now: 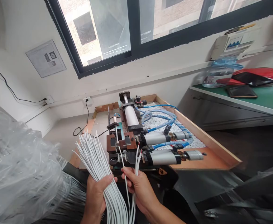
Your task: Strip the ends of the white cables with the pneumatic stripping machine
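A thick bundle of white cables [94,158] is wrapped by my left hand [98,193], its cut ends fanned out above my thumb. My right hand [140,188] pinches one white cable [122,158] between thumb and forefinger. That cable's tip reaches the brown clamp blocks of a pneumatic machine [121,141]; whether it is inside them I cannot tell. A few more cables [137,161] with red tips run up through my right hand, beside the single one. Their lower lengths hang out of view at the bottom.
Two silver air cylinders [163,157] stick out to the right of the machine, with blue hoses [171,118] behind. A wooden-rimmed tray [220,155] surrounds it. Plastic-wrapped cables [21,174] crowd the left. A green table [267,99] with a water jug [220,73] stands right.
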{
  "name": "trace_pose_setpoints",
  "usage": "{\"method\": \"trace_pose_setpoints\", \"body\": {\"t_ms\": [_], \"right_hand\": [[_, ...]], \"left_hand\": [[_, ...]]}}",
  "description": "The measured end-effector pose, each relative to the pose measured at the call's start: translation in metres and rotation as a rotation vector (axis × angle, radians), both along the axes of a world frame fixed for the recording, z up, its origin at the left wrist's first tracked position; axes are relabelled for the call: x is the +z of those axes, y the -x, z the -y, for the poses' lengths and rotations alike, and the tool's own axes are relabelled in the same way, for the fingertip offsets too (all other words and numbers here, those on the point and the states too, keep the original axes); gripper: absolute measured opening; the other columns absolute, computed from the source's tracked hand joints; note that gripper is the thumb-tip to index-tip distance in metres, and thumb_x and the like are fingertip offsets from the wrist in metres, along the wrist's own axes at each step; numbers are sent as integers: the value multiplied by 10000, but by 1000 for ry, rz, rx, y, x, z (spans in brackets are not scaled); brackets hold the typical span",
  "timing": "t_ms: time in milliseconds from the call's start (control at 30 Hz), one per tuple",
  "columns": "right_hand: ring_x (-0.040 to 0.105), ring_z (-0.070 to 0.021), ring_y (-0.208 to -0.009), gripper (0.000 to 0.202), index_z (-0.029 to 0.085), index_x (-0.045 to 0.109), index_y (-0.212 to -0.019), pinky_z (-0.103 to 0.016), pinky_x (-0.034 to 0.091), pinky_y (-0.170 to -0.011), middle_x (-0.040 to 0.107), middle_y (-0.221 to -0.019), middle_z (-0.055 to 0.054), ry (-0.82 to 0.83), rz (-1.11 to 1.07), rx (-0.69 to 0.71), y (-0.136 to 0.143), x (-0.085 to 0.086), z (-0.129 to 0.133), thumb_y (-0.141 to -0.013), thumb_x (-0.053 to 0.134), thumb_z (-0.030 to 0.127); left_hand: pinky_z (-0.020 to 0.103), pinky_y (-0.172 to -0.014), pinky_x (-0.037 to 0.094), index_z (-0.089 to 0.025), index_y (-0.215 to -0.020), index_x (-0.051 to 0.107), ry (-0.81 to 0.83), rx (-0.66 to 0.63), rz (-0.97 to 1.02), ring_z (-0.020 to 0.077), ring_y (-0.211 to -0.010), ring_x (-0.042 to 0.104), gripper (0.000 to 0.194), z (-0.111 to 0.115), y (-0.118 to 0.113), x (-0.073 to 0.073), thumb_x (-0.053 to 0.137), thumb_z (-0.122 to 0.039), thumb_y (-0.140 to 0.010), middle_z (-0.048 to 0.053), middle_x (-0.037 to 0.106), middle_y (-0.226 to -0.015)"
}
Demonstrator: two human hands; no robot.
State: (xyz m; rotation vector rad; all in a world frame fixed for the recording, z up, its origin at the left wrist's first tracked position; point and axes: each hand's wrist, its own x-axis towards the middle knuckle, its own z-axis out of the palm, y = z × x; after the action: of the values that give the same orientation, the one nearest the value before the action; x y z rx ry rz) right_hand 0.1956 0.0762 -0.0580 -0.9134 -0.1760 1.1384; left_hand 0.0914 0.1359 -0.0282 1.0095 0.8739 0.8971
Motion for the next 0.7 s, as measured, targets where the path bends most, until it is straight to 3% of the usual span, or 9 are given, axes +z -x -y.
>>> {"method": "trace_pose_setpoints", "body": {"t_ms": [200,333,400,500,700], "right_hand": [[254,-6,-344,236,101,570,-587,-148,111,-340,461,-439,44,27,-197,34,-3,0,-12,-559,690,302],[310,-19,-374,257,103,577,-626,-147,202,-353,467,-472,41,29,-238,75,-1,1,-12,-541,703,311],[313,-28,-392,262,107,571,-606,-156,240,-375,401,-446,64,-9,-184,142,2,4,-8,-559,694,333],[249,-24,-386,264,113,566,-588,-161,189,-364,321,-418,89,-34,36,226,7,6,-1,-551,703,334],[277,-33,-359,299,125,565,-592,-179,136,-362,379,-379,67,54,209,99,9,-1,7,-591,646,413]], "left_hand": [[263,-508,460,-124,-667,594,-32,16,3,131,-496,562,159,-3,-1,1,661,-79,-530,-17,604,-546],[264,-521,454,-119,-688,592,-64,19,-24,129,-508,556,186,-3,-1,0,669,-77,-524,-8,614,-570],[276,-545,453,-120,-702,591,-80,-1,-26,144,-544,567,178,-2,-1,-1,667,-91,-543,-3,615,-576],[284,-555,444,-123,-696,589,-116,-25,-26,147,-557,561,143,-2,0,-2,660,-119,-571,0,610,-579],[284,-564,443,-116,-658,601,-54,-72,17,151,-538,566,94,0,1,2,645,-117,-576,14,621,-559]]}}
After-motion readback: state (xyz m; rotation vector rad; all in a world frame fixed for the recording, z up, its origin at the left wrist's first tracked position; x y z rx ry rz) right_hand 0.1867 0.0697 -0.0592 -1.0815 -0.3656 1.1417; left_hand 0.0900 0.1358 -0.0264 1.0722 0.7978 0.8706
